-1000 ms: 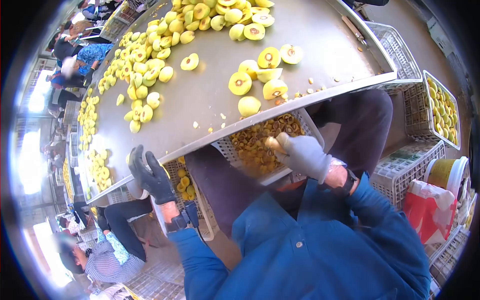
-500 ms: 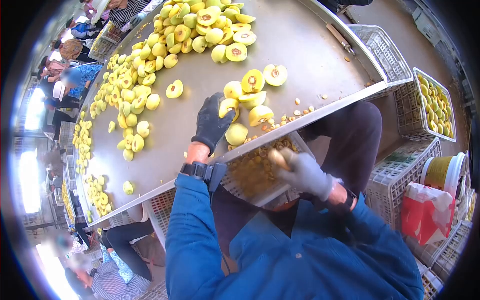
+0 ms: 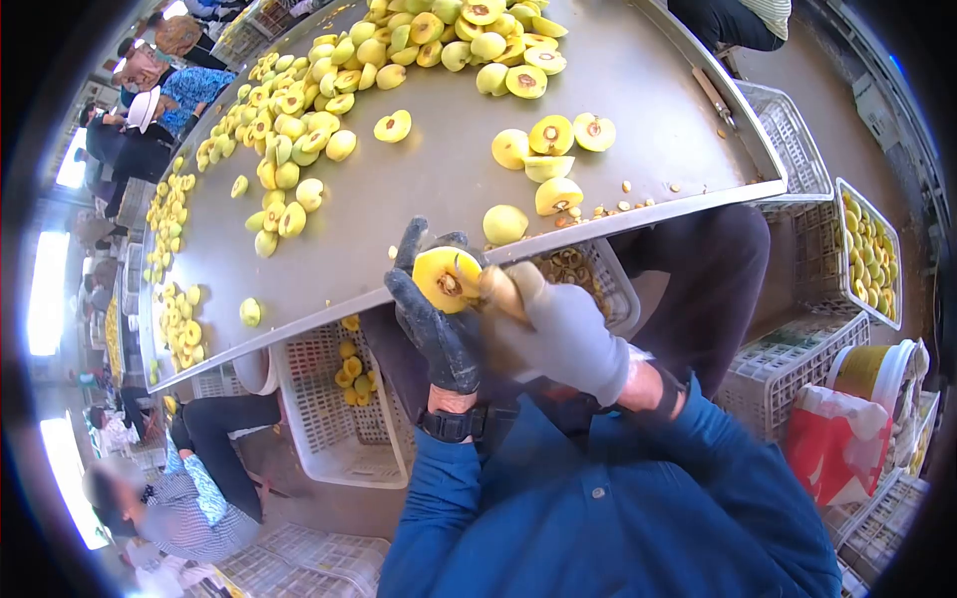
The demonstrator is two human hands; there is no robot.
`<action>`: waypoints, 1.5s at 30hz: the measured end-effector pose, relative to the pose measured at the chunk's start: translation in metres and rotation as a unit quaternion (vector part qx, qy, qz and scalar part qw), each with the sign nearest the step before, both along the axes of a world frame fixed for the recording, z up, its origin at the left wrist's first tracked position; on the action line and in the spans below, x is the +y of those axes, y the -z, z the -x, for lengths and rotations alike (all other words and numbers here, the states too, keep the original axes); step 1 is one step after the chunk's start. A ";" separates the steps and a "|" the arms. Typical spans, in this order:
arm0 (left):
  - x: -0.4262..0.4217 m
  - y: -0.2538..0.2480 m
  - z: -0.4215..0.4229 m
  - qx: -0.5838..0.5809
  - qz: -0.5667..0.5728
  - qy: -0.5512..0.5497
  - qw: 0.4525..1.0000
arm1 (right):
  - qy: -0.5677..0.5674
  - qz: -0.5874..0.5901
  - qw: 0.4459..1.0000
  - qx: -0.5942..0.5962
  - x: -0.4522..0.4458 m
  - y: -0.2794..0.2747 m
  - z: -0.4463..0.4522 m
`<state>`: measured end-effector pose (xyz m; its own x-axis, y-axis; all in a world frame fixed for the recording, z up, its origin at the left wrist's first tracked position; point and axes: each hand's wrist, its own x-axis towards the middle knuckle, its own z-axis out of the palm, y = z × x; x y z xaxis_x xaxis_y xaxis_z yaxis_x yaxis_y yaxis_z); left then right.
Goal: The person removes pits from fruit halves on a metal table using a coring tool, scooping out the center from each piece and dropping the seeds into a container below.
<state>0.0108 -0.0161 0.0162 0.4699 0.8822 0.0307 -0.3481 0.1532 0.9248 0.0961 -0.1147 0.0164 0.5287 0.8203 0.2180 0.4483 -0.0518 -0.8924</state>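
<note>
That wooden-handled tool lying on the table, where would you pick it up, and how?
I'd probably take the wooden-handled tool by its thicker handle, from above and the person's left: it lies flat, its narrow tip roughly towards the person, with bare table on that left side.

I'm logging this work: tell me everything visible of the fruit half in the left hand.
The fruit half is yellow and roundish, its cut face, with a brown centre, toward the camera. The dark-gloved left hand cups it by the near edge of the table. The right hand holds a tool at the cut face; blur hides exact contact.
</note>
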 end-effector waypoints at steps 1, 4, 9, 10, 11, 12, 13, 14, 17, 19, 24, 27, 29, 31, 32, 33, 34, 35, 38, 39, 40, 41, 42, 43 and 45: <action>-0.005 -0.011 0.006 0.048 -0.034 0.013 0.998 | -0.008 0.025 0.996 -0.080 -0.006 -0.002 0.001; -0.016 -0.026 0.006 0.066 -0.070 -0.014 0.995 | -0.006 0.061 0.977 -0.202 -0.013 -0.015 0.006; -0.034 -0.044 0.006 0.108 -0.142 -0.038 0.983 | -0.014 0.109 0.970 -0.218 -0.018 -0.020 0.013; -0.037 -0.049 0.007 0.119 -0.165 -0.028 0.979 | -0.019 0.113 0.971 -0.212 -0.019 -0.021 0.014; -0.036 -0.048 0.008 0.121 -0.173 -0.025 0.977 | -0.024 0.117 0.971 -0.205 -0.020 -0.022 0.014; -0.034 -0.046 0.008 0.123 -0.180 -0.023 0.976 | -0.029 0.122 0.972 -0.198 -0.021 -0.023 0.014; -0.025 -0.034 0.010 0.118 -0.171 -0.026 0.978 | -0.033 0.123 0.971 -0.201 -0.020 -0.023 0.015; -0.019 -0.028 0.011 0.112 -0.162 -0.030 0.980 | -0.038 0.124 0.970 -0.204 -0.019 -0.021 0.017; -0.019 -0.031 0.014 0.146 -0.186 -0.048 0.970 | -0.046 0.113 0.974 -0.191 -0.017 -0.015 0.021; -0.018 -0.030 0.017 0.171 -0.222 -0.053 0.958 | -0.056 0.087 0.984 -0.148 -0.020 -0.011 0.022; -0.008 -0.021 0.014 0.204 -0.297 -0.097 0.928 | -0.072 0.036 0.997 -0.014 -0.015 -0.005 0.023; -0.004 -0.025 0.013 0.232 -0.327 -0.091 0.911 | -0.075 0.066 0.993 -0.070 -0.014 -0.012 0.012; 0.003 -0.019 0.013 0.265 -0.427 -0.113 0.857 | -0.077 0.082 0.991 -0.071 -0.012 -0.011 0.013; 0.002 -0.017 0.011 0.246 -0.367 -0.105 0.891 | -0.091 0.080 0.991 -0.060 -0.006 -0.002 0.013; 0.002 -0.017 0.011 0.238 -0.337 -0.103 0.905 | -0.099 0.076 0.991 -0.054 -0.005 0.001 0.014; 0.001 -0.018 0.011 0.245 -0.304 -0.097 0.916 | -0.101 0.097 0.989 -0.053 -0.005 0.000 0.012; 0.000 -0.019 0.009 0.211 -0.270 -0.079 0.936 | -0.101 0.089 0.990 -0.029 -0.005 -0.002 0.009; -0.003 -0.020 0.008 0.177 -0.235 -0.065 0.954 | -0.106 0.080 0.991 -0.005 -0.006 -0.004 0.009; -0.005 -0.019 0.008 0.103 -0.159 -0.040 0.981 | -0.119 0.026 0.985 0.118 -0.005 -0.007 0.013; -0.007 -0.019 0.008 0.089 -0.144 -0.037 0.985 | -0.123 0.021 0.980 0.153 -0.006 -0.008 0.014; -0.007 -0.019 0.007 0.076 -0.128 -0.033 0.988 | -0.125 0.017 0.974 0.188 -0.006 -0.010 0.013; -0.006 -0.019 0.007 0.073 -0.116 -0.030 0.990 | -0.151 0.046 0.966 0.206 -0.008 -0.013 0.010; -0.005 -0.017 0.009 0.064 -0.125 -0.039 0.989 | -0.151 0.030 0.964 0.215 -0.007 -0.012 0.012; -0.003 -0.013 0.010 0.053 -0.134 -0.046 0.989 | -0.151 0.014 0.963 0.224 -0.006 -0.011 0.013; -0.002 -0.015 0.009 0.090 -0.206 -0.070 0.972 | -0.129 0.009 0.976 0.175 -0.004 -0.012 0.015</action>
